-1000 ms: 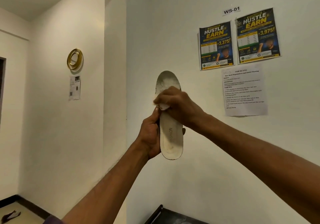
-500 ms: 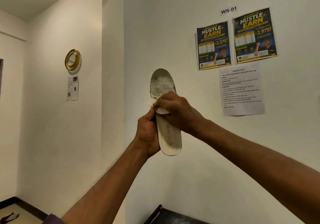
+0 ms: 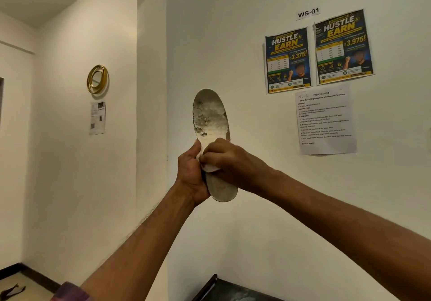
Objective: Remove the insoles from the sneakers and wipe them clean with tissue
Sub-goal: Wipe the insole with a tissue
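Two Hustle & Earn posters (image 3: 288, 60) (image 3: 342, 46) side by side on the wall, one printed task sheet (image 3: 326, 121) beneath, one grubby insole (image 3: 210, 118) upright in mid-air, one left hand (image 3: 190, 174) wrapped round its lower half, one right hand (image 3: 229, 160) pinching one tissue (image 3: 211, 167) against its middle

I see the left hand (image 3: 190, 176) gripping a worn insole (image 3: 211, 123) upright before a white wall (image 3: 210, 32), toe end up, its upper part blotched grey. The right hand (image 3: 229, 160) pinches a white tissue (image 3: 211, 167) against the insole's middle, just beside the left thumb. Two posters (image 3: 318, 52) and a printed sheet (image 3: 326, 120) hang to the right.
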`<state>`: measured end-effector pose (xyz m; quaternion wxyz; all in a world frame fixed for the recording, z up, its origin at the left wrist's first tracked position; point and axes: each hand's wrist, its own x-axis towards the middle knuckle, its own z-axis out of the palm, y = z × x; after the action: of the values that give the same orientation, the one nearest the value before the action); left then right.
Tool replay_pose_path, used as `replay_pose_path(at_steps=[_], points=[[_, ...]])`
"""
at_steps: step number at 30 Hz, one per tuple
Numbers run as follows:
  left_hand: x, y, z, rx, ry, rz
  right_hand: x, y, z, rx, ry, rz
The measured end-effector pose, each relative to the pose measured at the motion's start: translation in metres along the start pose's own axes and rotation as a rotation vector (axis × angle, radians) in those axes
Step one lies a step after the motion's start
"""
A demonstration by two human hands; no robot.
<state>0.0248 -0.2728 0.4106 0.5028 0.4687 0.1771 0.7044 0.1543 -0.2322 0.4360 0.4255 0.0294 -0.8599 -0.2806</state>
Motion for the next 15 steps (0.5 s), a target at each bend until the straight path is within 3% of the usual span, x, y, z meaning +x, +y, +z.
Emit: replay_pose_path(at_steps=[4,8,11,15], points=[[-0.001,0.004,0.002,-0.013,-0.02,0.078,0.0,0.007,-0.006,0.041,0.109,0.16],[-0.001,0.01,-0.001,0.009,0.008,0.048,-0.006,-0.002,0.002,0.032,-0.03,-0.001],[0.002,0.012,-0.003,-0.03,0.003,0.083,-0.008,0.002,0.001,0.054,0.049,0.131],[0.004,0.013,-0.003,-0.009,0.0,0.052,-0.017,-0.009,0.006,0.064,-0.029,0.008]])
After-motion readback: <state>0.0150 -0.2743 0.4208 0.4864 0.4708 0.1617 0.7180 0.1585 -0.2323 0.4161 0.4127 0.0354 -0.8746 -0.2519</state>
